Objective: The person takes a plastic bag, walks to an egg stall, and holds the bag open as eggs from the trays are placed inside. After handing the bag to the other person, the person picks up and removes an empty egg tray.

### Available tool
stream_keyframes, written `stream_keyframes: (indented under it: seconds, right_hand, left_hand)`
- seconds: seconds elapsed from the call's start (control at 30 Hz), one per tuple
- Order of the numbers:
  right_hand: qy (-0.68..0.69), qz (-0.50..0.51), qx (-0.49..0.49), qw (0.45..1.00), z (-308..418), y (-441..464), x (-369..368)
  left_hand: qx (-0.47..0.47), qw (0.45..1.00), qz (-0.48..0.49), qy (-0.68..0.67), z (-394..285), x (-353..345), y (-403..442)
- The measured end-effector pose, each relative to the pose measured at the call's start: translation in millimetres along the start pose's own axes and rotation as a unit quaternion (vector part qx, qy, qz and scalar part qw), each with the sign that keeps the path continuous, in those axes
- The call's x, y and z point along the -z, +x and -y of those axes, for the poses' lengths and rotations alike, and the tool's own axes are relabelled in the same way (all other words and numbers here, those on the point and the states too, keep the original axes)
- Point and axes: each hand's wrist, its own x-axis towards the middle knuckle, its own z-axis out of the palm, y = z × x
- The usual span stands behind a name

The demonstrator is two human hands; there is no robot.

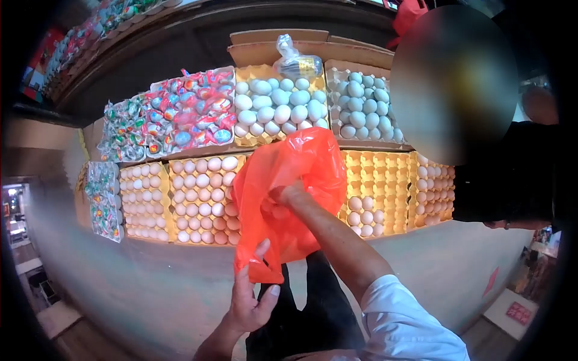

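A red plastic bag [301, 159] hangs open in front of me, above the egg trays. My left hand [250, 304] grips its lower left corner between thumb and fingers. My right hand [286, 194] reaches into the bag up to the wrist, and the red film hides its fingers, so what they hold cannot be made out. Just right of the bag lies a yellow egg tray [394, 180] with several pale eggs [364, 216] in its near left cells. Left of the bag, another tray holds rows of pinkish eggs [203, 195].
Behind are bluish eggs [280, 99], grey-blue eggs [364, 105] and wrapped eggs [192, 111] in trays. A tied clear plastic bag [298, 63] sits at the back. A person in dark clothing [506, 180] stands at the right, beside a tray of brownish eggs [435, 186].
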Motion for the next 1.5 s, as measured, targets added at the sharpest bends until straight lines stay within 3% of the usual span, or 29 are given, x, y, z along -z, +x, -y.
stream_keyframes:
  seconds: [0.07,0.1,0.17,0.2,0.27,0.33,0.37,0.4,0.43,0.5,0.57,0.6,0.73,0.8,1.03,1.2,1.33,1.4,1.43,1.47,1.5]
  right_hand:
    - [-0.131,0.038,0.07,0.988,15,-8,29]
    - [-0.134,0.041,0.054,0.989,26,-18,43]
    - [-0.174,0.151,0.067,0.971,43,-40,75]
    - [-0.178,0.148,0.053,0.971,41,-58,90]
    - [-0.028,-0.141,0.191,0.971,33,-116,120]
    - [-0.048,-0.186,0.079,0.978,-18,-174,143]
    - [-0.087,-0.198,0.082,0.973,-53,-196,157]
    - [-0.125,-0.21,-0.042,0.969,-79,-219,165]
    - [-0.163,-0.17,-0.152,0.96,-99,-235,176]
    - [-0.19,-0.16,-0.171,0.953,-123,-258,185]
    - [-0.239,0.0,-0.205,0.949,-133,-267,190]
    - [-0.26,-0.026,-0.17,0.95,-137,-270,189]
    - [-0.247,-0.035,-0.185,0.951,-159,-268,185]
    - [-0.207,0.005,-0.14,0.968,-170,-270,194]
    - [-0.032,-0.03,-0.195,0.98,-188,-284,208]
    - [-0.22,-0.03,-0.117,0.968,-167,-270,209]
    - [-0.23,-0.034,-0.087,0.969,-182,-276,201]
    - [-0.079,-0.075,-0.048,0.993,-191,-278,205]
    - [-0.078,-0.073,-0.047,0.993,-198,-281,202]
    - [0.092,-0.131,-0.148,0.976,-205,-285,197]
    - [0.258,-0.184,-0.244,0.916,-208,-288,194]
  left_hand:
    - [0.03,0.996,-0.045,-0.071,-6,-1,-2]
    - [0.042,0.995,-0.035,-0.078,-6,0,-1]
    - [0.044,0.997,-0.058,0.015,-3,6,2]
    - [0.048,0.998,-0.046,0.009,-1,8,3]
    - [0.026,0.996,-0.058,0.061,-2,9,6]
    - [0.012,0.996,-0.075,0.049,-6,-1,13]
    - [-0.002,0.994,-0.1,0.04,-7,-5,14]
    - [0.008,0.987,-0.076,0.143,-4,4,14]
    - [0.01,0.986,-0.071,0.147,-5,-2,14]
    - [0.031,0.994,-0.101,0.03,-8,-17,20]
    - [0.033,0.992,-0.107,0.061,-7,-29,23]
    - [0.027,0.992,-0.107,0.06,-9,-35,24]
    - [0.017,0.987,-0.128,0.093,-6,-45,24]
    - [0.011,0.987,-0.133,0.091,-8,-52,25]
    - [0.026,0.985,-0.152,0.072,-8,-63,33]
    - [0.013,0.986,-0.135,0.099,-3,-63,35]
    - [0.02,0.986,-0.142,0.089,-3,-65,36]
    - [0.017,0.985,-0.145,0.09,-2,-66,38]
    - [0.015,0.984,-0.149,0.091,-2,-67,39]
    - [0.017,0.984,-0.152,0.092,-3,-68,41]
    - [0.017,0.983,-0.16,0.086,-4,-70,43]
